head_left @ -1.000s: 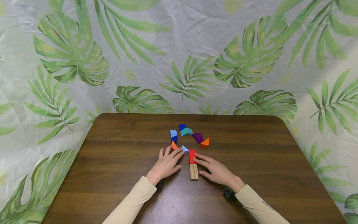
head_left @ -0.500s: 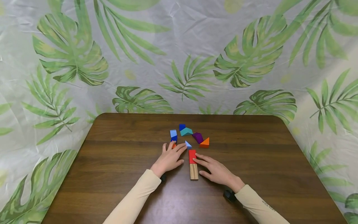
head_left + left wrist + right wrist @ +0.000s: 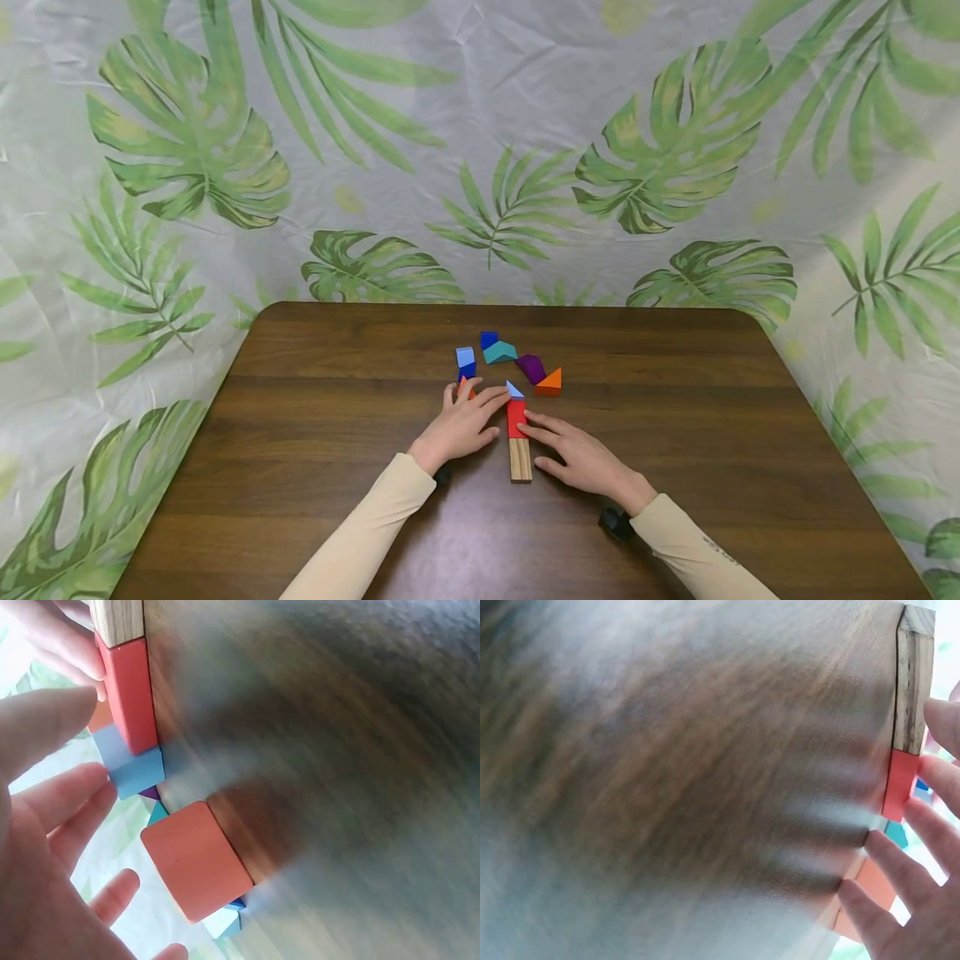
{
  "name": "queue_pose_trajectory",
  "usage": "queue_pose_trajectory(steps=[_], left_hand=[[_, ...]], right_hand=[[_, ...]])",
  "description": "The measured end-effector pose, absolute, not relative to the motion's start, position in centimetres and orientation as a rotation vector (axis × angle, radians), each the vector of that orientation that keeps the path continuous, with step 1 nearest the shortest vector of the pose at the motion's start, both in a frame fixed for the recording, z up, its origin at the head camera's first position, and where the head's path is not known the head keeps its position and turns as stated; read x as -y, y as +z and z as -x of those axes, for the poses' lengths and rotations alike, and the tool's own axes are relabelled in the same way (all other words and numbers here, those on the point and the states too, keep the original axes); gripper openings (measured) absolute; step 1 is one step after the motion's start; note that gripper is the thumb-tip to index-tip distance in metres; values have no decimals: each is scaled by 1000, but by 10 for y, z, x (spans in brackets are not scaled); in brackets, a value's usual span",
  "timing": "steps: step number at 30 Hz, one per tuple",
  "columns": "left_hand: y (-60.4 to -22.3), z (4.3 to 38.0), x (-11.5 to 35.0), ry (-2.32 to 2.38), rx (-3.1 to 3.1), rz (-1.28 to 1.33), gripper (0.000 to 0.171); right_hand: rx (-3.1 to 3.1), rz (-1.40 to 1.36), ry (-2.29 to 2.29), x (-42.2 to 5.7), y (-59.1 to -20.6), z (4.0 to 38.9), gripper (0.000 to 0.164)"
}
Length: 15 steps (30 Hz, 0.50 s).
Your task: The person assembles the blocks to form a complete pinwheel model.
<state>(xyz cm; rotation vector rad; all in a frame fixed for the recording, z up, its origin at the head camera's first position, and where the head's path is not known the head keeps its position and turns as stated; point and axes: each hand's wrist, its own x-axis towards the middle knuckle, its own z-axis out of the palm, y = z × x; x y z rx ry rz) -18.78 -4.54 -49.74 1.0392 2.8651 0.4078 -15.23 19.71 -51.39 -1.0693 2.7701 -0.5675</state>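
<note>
A light blue triangular block [image 3: 514, 391] lies at the far end of a red block [image 3: 517, 419], which lines up with a plain wooden block [image 3: 520, 461] nearer the person. My left hand [image 3: 454, 427] has extended fingers, a fingertip right at the light blue block's left side. In the left wrist view those fingertips meet the light blue block's face [image 3: 135, 769], and the thumb stays apart. My right hand [image 3: 583, 458] rests with spread fingers along the red block's right side, fingertips touching the red block [image 3: 901, 784]. An orange-red triangular block [image 3: 465, 386] is partly hidden behind the left fingers.
Beyond the hands lie an orange triangular block [image 3: 551, 382], a purple block [image 3: 531, 368] and a teal block [image 3: 500, 353]. A light blue block [image 3: 465, 357] and dark blue blocks [image 3: 489, 340] sit farther left. All are on the brown wooden table [image 3: 315, 400], before a leaf-patterned cloth [image 3: 517, 108].
My left hand has moved right and slightly away, sliding the light blue triangular block from the red block's left to its far end. The right hand and red block have kept their place.
</note>
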Motion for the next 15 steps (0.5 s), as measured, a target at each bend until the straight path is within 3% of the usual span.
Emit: queue_pose_trajectory(steps=[15], left_hand=[[-500, 191, 42, 393, -2895, -1033, 50]], right_hand=[[-2760, 1055, -556, -197, -513, 152, 57]])
